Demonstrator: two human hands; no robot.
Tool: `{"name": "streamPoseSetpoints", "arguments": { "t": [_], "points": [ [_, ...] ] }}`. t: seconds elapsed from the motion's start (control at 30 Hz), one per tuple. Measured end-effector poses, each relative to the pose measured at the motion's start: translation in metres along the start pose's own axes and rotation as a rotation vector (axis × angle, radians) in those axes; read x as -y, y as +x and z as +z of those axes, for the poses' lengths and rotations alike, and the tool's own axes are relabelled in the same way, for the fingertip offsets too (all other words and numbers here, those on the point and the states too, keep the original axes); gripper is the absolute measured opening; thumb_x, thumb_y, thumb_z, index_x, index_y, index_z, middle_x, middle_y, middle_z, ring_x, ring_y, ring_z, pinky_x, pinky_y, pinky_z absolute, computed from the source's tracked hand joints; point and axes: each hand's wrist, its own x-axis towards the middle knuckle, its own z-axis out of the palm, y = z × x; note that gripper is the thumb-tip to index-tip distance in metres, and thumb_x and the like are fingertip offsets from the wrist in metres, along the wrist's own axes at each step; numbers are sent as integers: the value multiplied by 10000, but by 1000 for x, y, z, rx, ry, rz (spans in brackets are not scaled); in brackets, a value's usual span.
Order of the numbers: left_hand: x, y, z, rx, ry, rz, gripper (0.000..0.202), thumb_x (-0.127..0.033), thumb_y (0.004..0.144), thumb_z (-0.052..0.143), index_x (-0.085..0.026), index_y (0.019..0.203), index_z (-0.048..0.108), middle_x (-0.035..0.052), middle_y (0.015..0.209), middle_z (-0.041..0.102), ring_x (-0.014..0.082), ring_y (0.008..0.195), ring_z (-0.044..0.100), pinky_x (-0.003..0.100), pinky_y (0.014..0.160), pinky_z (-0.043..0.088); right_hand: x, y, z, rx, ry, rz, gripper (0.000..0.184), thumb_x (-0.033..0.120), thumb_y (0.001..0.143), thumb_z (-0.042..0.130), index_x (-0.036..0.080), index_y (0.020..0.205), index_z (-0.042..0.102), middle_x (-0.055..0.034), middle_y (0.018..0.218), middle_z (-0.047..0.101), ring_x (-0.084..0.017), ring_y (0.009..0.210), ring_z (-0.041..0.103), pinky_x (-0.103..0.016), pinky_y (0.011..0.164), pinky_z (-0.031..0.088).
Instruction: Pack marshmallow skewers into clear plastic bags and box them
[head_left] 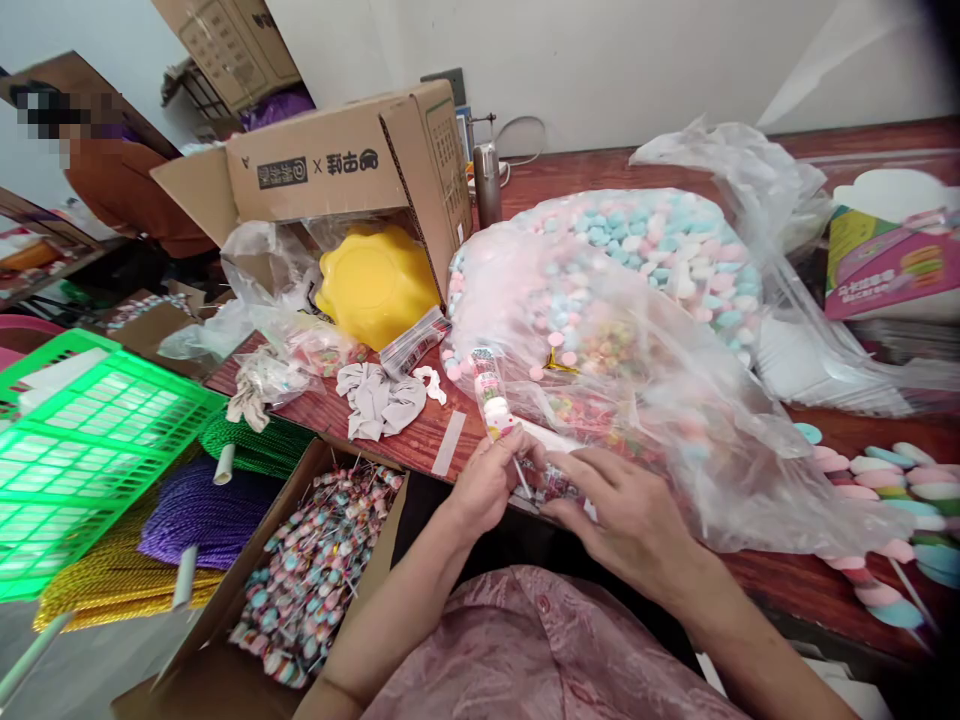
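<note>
My left hand (484, 485) is closed in a pinch on the lower end of a wrapped marshmallow lollipop (491, 395). The lollipop tilts up and away from me in a clear printed wrapper, and its white stick (523, 480) pokes out below my fingers. My right hand (626, 510) is beside it, thumb apart from the curved fingers, with nothing visible in its grasp. Between its thumb and forefinger, printed clear wrappers (559, 482) show at the table edge, partly covered by the fingers. Just beyond both hands is a large clear bag of pastel marshmallows (645, 230).
A cardboard box (367, 530) of wrapped lollipops stands at lower left, near a green basket (112, 430) and coloured mesh bundles (195, 510). Behind are an open carton (330, 170), a yellow tub (379, 280) and a grey cloth (379, 400). Loose marshmallow skewers (892, 490) lie right. Another person (127, 190) sits far left.
</note>
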Motion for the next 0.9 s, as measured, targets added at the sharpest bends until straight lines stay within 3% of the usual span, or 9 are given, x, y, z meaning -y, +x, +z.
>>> {"name": "streamPoseSetpoints", "arguments": {
  "t": [0.13, 0.2, 0.27, 0.37, 0.47, 0.53, 0.63, 0.77, 0.9],
  "points": [
    [-14, -13, 5, 338, -35, -354, 400, -459, 802, 612, -188, 594, 405, -19, 540, 467, 96, 428, 429, 206, 391, 328, -30, 17, -25, -85, -120, -293, 421, 187, 938, 520, 242, 1353, 487, -132, 1367, 549, -310, 1286, 462, -480, 994, 358],
    [-16, -19, 9, 489, -1, -519, 393, -426, 788, 597, -193, 561, 376, -19, 510, 443, 87, 403, 386, 205, 376, 294, -36, 27, -27, 23, -110, -466, 341, 167, 971, 443, 246, 1291, 531, -97, 1322, 587, -274, 1283, 467, -485, 1014, 318],
    [-15, -24, 9, 535, 154, -560, 396, -403, 788, 556, -197, 512, 360, -20, 472, 411, 83, 377, 347, 219, 377, 266, -35, 33, -27, 196, -88, -566, 295, 133, 985, 365, 201, 1169, 584, -76, 1107, 671, -215, 1075, 582, -438, 964, 351],
    [-14, -27, 0, 521, 625, -402, 390, -362, 808, 490, -204, 472, 368, -9, 449, 391, 104, 394, 358, 242, 421, 286, -26, 36, -26, 482, -23, -548, 218, 133, 959, 387, 175, 976, 601, -40, 845, 655, -163, 731, 574, -340, 753, 405],
    [-13, -26, -10, 453, 1202, 14, 266, -252, 768, 535, -205, 531, 426, 23, 521, 462, 161, 509, 464, 289, 568, 404, -19, 38, -25, 718, 150, -346, 108, 195, 942, 469, 187, 960, 575, -20, 757, 635, -146, 606, 544, -280, 569, 351],
    [-13, -24, -12, 322, 1487, 257, 152, -176, 743, 544, -197, 605, 484, 66, 602, 528, 210, 606, 528, 338, 663, 444, -18, 43, -22, 779, 271, -162, 125, 243, 952, 475, 191, 1027, 560, -10, 714, 626, -144, 590, 552, -263, 534, 336],
    [-12, -21, -11, 184, 1740, 315, 111, -110, 777, 475, -159, 760, 573, 145, 766, 607, 275, 773, 583, 383, 736, 465, -18, 52, -15, 759, 321, -2, 162, 270, 969, 422, 189, 1016, 554, -33, 748, 642, -154, 636, 573, -260, 541, 334],
    [-11, -25, -10, 145, 1691, 296, 177, -104, 807, 464, -145, 899, 610, 151, 928, 630, 275, 885, 580, 378, 801, 455, -16, 57, -4, 758, 138, 17, 145, 190, 926, 425, 175, 905, 568, -50, 720, 637, -157, 608, 555, -279, 535, 289],
    [-14, -28, -17, 218, 1227, 287, 222, -234, 888, 504, -184, 695, 600, 49, 713, 594, 171, 679, 532, 270, 696, 400, -16, 60, -1, 807, 189, -18, 123, 145, 879, 462, 181, 914, 574, -41, 737, 646, -147, 609, 563, -265, 533, 312]
  ]
}}
